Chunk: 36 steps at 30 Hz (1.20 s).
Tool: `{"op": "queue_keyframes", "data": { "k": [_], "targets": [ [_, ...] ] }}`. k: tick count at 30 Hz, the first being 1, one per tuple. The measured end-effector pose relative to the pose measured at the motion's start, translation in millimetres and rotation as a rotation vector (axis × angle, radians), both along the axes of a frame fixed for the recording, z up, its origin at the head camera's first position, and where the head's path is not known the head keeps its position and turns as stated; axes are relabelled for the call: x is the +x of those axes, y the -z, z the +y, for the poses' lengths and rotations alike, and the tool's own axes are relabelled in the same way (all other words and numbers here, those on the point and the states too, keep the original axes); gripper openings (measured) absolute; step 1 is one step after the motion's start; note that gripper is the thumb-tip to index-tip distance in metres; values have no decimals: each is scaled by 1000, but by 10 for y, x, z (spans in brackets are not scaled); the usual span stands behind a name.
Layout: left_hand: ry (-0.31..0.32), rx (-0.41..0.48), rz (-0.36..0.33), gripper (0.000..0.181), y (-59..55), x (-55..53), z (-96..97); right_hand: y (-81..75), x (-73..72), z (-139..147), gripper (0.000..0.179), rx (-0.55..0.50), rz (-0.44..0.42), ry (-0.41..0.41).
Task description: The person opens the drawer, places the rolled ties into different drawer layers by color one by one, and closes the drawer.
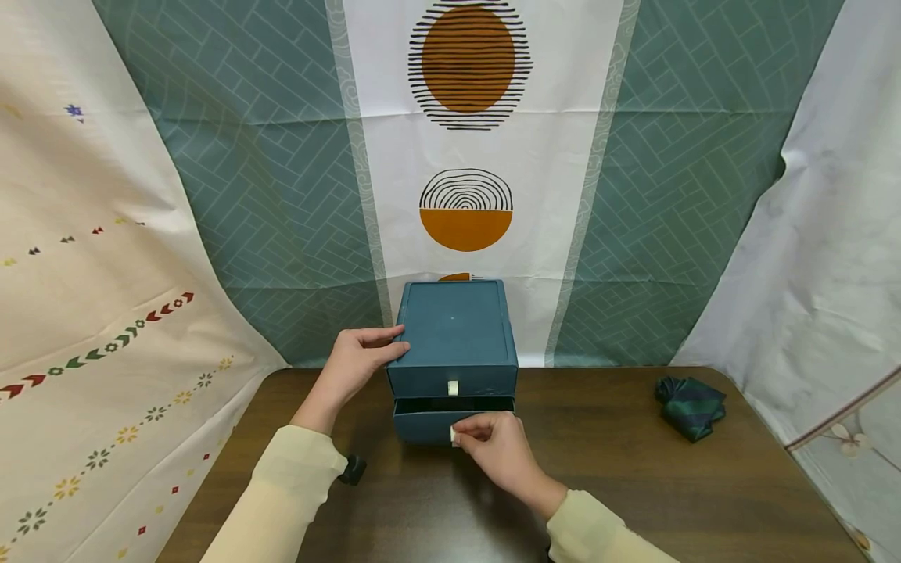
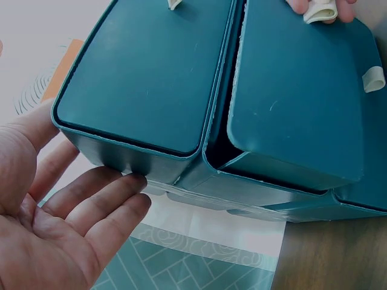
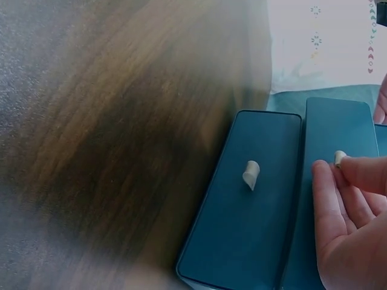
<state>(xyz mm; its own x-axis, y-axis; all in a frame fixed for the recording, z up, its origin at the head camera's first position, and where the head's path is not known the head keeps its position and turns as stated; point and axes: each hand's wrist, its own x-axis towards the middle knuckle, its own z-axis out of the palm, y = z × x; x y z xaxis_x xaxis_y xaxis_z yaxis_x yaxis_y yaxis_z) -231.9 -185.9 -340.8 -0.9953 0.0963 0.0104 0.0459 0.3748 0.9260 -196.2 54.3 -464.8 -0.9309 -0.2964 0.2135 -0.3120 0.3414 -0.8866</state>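
A dark teal drawer unit [image 1: 454, 320] stands at the back of the brown wood-grain bench [image 1: 633, 493], close to the hanging fabric, and its middle drawer [image 1: 422, 428] is pulled partly out. The right hand [image 1: 500, 450] pinches the cream pull tab [image 1: 453, 432] on that drawer's front between thumb and fingers. The left hand [image 1: 355, 363] touches the left side of the unit near the top, its fingers extended and loose rather than curled round anything. Above the drawn-out drawer, the top drawer [image 1: 415, 381] sits closed with its own tab [image 1: 453, 387] hanging at the centre; the bottom drawer [image 3: 242, 235], seen from the right wrist, is also closed and bears a third tab [image 3: 251, 174]. A gap shows over the front of the middle drawer in the head view — a dark slot, too shadowed to make out what lies within. Well apart from the unit, toward the right end of the bench, lies a crumpled dark green and navy cloth [image 1: 693, 408]. Both arms wear pale yellow sleeves [image 1: 281, 477], and a small black object [image 1: 353, 470] shows beside the left cuff. Behind everything hangs a green and white curtain [image 1: 267, 156] with orange-brown circles and black lines — flanked on the left by cream fabric [image 1: 91, 313] patterned with small coloured motifs, on the right by whitish fabric [image 1: 838, 234].
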Motion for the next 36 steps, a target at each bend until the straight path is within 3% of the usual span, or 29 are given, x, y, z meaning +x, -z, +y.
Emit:
{"op": "queue_keyframes", "data": {
  "k": [9,19,36],
  "targets": [
    [-3,0,1,46,33,-22,-22,6,-89,-32,8,20,9,45],
    [-18,2,26,46,260,-168,-105,36,-147,-70,7,-9,-8,70],
    [-20,14,31,47,268,-189,-90,87,-246,-76,10,-116,-62,59]
  ]
}}
